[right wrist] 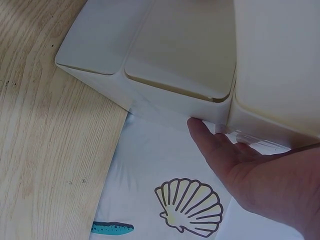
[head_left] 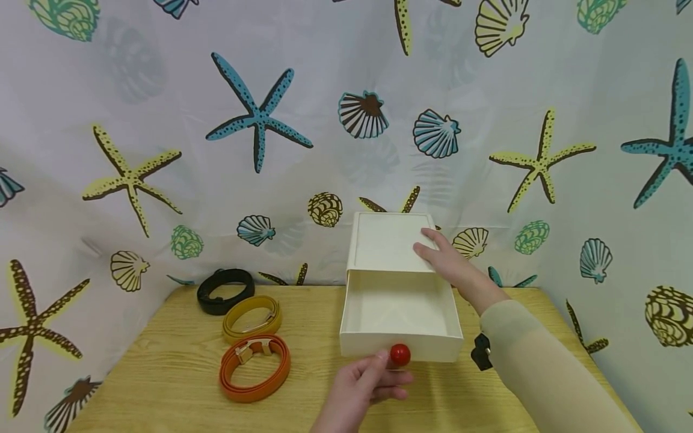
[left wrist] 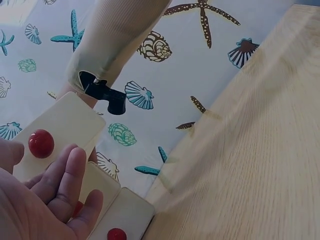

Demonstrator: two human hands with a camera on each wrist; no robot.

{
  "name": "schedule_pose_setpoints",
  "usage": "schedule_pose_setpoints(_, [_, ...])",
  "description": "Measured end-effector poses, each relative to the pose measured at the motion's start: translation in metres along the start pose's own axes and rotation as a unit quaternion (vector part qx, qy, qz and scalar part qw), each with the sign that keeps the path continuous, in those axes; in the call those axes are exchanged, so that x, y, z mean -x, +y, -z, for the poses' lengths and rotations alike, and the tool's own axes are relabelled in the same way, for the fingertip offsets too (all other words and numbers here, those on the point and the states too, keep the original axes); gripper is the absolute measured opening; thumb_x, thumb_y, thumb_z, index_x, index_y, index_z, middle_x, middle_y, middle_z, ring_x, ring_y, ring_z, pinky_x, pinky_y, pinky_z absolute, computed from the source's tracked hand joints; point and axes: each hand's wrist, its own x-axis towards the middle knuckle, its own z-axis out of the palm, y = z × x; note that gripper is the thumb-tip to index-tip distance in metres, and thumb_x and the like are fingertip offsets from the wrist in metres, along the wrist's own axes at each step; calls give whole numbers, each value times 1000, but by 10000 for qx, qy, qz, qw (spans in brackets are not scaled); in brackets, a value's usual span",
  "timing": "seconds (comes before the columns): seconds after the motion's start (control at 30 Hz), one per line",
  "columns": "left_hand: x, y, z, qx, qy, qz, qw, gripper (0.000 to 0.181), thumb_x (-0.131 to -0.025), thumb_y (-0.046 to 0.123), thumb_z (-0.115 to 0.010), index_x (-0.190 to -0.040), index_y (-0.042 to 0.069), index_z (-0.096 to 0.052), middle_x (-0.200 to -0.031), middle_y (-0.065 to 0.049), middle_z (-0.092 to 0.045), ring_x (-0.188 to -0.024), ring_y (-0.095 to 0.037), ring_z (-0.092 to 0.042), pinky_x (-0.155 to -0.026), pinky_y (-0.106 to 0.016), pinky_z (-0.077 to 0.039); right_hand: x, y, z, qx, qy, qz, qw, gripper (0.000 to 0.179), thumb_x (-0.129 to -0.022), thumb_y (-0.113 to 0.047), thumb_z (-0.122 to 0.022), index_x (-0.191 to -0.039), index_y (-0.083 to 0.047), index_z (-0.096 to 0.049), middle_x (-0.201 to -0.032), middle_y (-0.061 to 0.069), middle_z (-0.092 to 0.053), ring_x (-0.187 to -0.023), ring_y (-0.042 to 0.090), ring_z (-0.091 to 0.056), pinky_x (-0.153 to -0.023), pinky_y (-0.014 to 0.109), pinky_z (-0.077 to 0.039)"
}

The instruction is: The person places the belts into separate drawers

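A small white drawer cabinet (head_left: 387, 240) stands toward the back of the table. Its top drawer (head_left: 357, 344) is pulled out, and the cream inside faces up in the head view. At the drawer's front sits a round red knob (head_left: 400, 354). My left hand (head_left: 365, 388) is right at this knob, thumb beside it and loosely bent fingers below. Lower drawer fronts (left wrist: 131, 212) with red knobs show in the left wrist view, partly behind my fingers. My right hand (head_left: 446, 258) rests on the cabinet's top right edge, some fingers against its side (right wrist: 172, 107).
Left of the cabinet lie three rolled belts: black (head_left: 211, 304) at the back, yellow (head_left: 233, 331) in the middle and orange (head_left: 246, 394) in front. The wooden table (head_left: 178, 361) ends at a patterned curtain (head_left: 303, 180). A black device (head_left: 480, 352) is at the right sleeve.
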Motion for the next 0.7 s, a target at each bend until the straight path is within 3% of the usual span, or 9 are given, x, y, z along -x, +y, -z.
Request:
schedule_pose_setpoints(0.37, [5, 4, 23, -332, -114, 27, 9994, 66, -116, 53, -52, -134, -8, -71, -117, -20, -81, -102, -30, -81, -104, -48, -60, 1, 1, 2, 55, -65, 120, 9999, 75, -117, -49, -48, -179, -25, -11, -184, 17, -3, -164, 46, -20, -126, 69, -28])
schedule_pose_setpoints(0.7, [9, 4, 38, -422, 4, 197, 9989, 67, -113, 58, -56, -132, -5, -73, -116, -16, -82, -106, -32, -80, -104, -46, -60, 4, -3, 2, 60, -103, 162, 9998, 78, -117, -50, -49, -179, -24, -10, -183, 19, -3, -163, 48, -20, -125, 71, -29])
